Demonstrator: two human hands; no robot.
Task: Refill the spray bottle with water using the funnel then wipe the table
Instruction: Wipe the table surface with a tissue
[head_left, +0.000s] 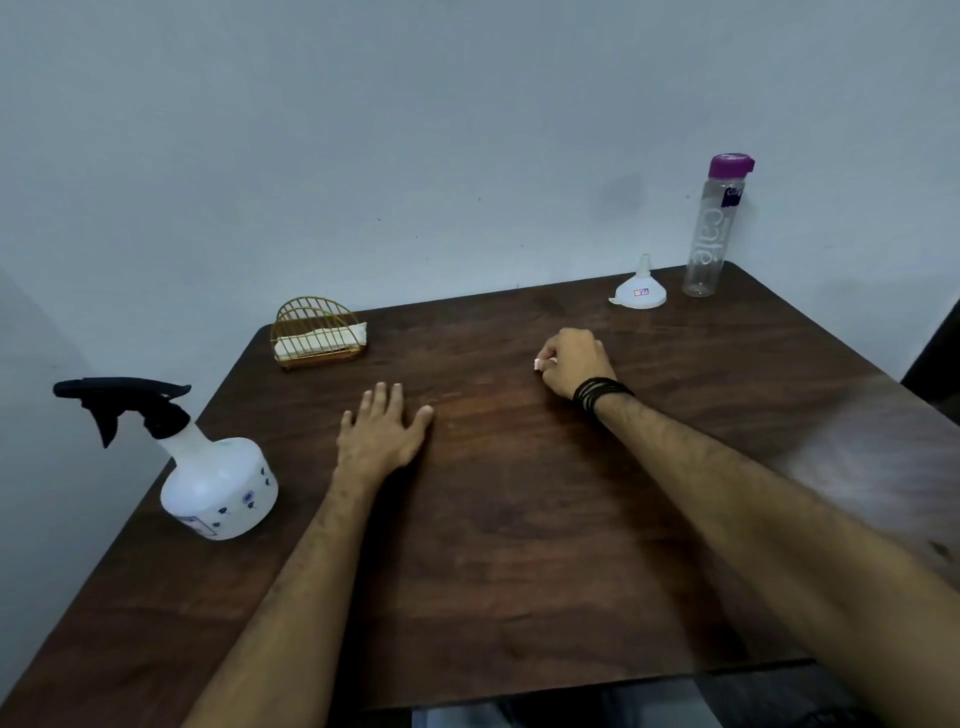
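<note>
A white spray bottle with a black trigger head stands at the table's left edge. A white funnel sits mouth down at the far right, beside a clear water bottle with a purple cap. My left hand lies flat on the dark wooden table, fingers straight. My right hand is curled round a small white wad of tissue, pressed to the tabletop past the middle.
A gold wire napkin holder with white napkins stands at the far left of the table. The table meets a pale wall at the back. A dark object shows past the right edge.
</note>
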